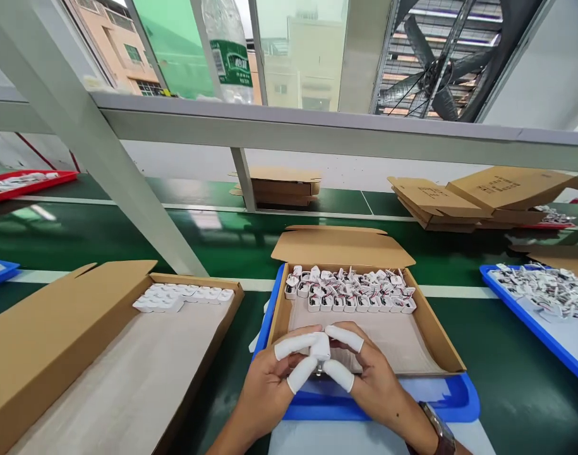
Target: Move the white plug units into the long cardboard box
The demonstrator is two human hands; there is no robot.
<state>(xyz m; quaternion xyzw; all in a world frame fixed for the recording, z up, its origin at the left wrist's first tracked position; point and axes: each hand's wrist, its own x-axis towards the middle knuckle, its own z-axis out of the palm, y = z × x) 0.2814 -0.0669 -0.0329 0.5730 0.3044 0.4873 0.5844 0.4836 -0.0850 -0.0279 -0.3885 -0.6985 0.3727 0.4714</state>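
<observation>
Between my two hands is a small white plastic housing, held over the near side of an open cardboard box. My left hand pinches it from the left, with white finger cots on thumb and forefinger. From the right, my right hand closes on it too, also in finger cots, with a watch on the wrist. Rows of similar white housings with red and black wires fill the far half of the box. Under the box lies a blue tray.
To the left, another cardboard box holds white caps at its far end. A blue tray heaped with white parts stands at right. A slanted metal post rises at left. Folded boxes lie behind.
</observation>
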